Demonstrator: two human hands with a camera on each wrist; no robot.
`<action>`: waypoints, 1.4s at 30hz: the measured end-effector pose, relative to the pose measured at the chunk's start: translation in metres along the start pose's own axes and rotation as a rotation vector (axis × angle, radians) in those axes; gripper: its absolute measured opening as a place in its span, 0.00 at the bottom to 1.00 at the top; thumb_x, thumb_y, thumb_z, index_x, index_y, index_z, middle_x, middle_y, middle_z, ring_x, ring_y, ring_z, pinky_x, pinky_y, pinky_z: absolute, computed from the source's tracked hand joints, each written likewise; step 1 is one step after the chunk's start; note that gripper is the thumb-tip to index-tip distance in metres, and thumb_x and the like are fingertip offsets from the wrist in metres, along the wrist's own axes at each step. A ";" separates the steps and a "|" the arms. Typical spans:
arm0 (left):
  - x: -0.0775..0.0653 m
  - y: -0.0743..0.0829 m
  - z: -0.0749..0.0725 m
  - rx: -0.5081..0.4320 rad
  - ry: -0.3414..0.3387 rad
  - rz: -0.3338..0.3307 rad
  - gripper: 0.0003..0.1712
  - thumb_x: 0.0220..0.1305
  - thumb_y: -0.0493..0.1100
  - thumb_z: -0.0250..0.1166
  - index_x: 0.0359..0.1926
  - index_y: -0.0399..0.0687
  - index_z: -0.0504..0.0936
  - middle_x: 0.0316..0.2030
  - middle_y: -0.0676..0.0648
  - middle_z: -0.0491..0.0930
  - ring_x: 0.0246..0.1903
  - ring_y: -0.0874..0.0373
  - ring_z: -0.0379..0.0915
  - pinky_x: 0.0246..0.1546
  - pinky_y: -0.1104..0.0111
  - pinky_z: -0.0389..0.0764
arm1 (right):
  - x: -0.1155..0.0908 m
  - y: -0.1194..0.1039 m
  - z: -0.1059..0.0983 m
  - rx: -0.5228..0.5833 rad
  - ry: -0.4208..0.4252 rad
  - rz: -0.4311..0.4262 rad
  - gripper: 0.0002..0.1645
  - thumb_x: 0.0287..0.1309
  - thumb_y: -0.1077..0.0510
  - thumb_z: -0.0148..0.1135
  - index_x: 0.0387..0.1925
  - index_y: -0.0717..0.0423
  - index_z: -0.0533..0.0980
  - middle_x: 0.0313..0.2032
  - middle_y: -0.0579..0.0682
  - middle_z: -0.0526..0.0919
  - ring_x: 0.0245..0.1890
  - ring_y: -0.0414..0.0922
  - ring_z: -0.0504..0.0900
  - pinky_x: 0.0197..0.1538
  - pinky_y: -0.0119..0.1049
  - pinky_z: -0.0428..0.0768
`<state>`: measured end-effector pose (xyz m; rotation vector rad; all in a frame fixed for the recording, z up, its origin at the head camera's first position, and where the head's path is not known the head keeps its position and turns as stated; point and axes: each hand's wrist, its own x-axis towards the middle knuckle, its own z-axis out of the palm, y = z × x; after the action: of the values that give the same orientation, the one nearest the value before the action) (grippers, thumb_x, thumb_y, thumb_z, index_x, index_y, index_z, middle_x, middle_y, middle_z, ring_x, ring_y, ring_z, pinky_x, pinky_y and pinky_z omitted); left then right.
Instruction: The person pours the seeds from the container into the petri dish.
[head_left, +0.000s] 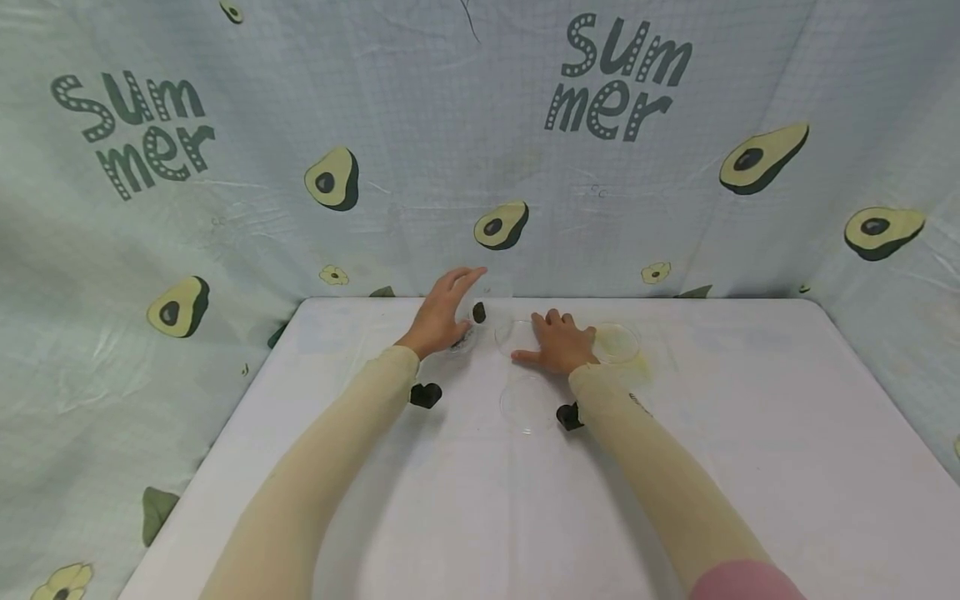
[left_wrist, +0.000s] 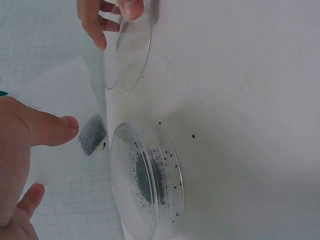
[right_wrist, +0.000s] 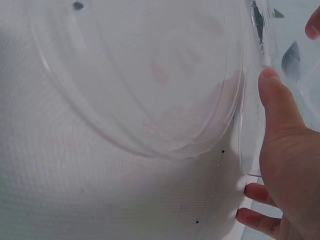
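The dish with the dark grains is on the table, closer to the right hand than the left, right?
Wrong hand: the left wrist view shows the dish with the dark grains on the table, closer to the left hand.

Clear dishes, black grains, white tabletop, cream sleeves, pink upper right sleeve, pale blue-grey cloth, faint grid, yellow avocados with dark green edges, dark pits, grey-green light-dotted lettering
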<state>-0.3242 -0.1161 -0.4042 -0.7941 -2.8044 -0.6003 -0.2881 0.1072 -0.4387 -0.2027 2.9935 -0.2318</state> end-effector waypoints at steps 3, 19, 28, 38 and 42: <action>0.001 0.002 0.002 0.017 0.003 0.004 0.54 0.55 0.34 0.71 0.75 0.66 0.51 0.71 0.48 0.56 0.72 0.50 0.52 0.71 0.54 0.62 | 0.000 0.000 0.000 0.002 -0.005 0.005 0.57 0.52 0.23 0.55 0.73 0.50 0.57 0.64 0.56 0.67 0.64 0.56 0.66 0.61 0.72 0.64; 0.008 0.010 0.005 0.058 -0.014 0.002 0.54 0.55 0.35 0.71 0.74 0.71 0.51 0.71 0.50 0.55 0.72 0.52 0.51 0.71 0.54 0.62 | 0.003 0.003 0.003 0.023 -0.007 0.004 0.56 0.52 0.23 0.56 0.74 0.50 0.56 0.64 0.56 0.67 0.63 0.56 0.65 0.59 0.69 0.68; 0.011 0.013 0.007 0.084 0.006 0.063 0.53 0.54 0.33 0.71 0.74 0.67 0.55 0.70 0.48 0.57 0.72 0.51 0.52 0.69 0.53 0.65 | 0.007 0.006 0.004 0.013 -0.016 -0.008 0.57 0.52 0.22 0.55 0.74 0.50 0.56 0.64 0.57 0.66 0.63 0.57 0.65 0.58 0.68 0.70; 0.015 0.017 0.008 0.141 0.006 0.099 0.52 0.55 0.35 0.71 0.74 0.68 0.54 0.70 0.49 0.57 0.71 0.52 0.53 0.68 0.53 0.66 | 0.005 0.006 -0.002 0.029 -0.021 -0.013 0.56 0.52 0.24 0.56 0.73 0.50 0.56 0.63 0.57 0.66 0.63 0.57 0.65 0.58 0.67 0.70; 0.016 0.018 0.009 0.166 0.008 0.117 0.53 0.54 0.33 0.71 0.74 0.68 0.54 0.70 0.48 0.58 0.71 0.52 0.53 0.67 0.52 0.67 | 0.006 0.007 -0.002 0.037 -0.019 -0.012 0.56 0.52 0.23 0.57 0.73 0.50 0.57 0.63 0.57 0.66 0.63 0.57 0.65 0.58 0.67 0.69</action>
<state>-0.3290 -0.0908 -0.4026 -0.9116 -2.7326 -0.3465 -0.2949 0.1135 -0.4387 -0.2185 2.9676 -0.2848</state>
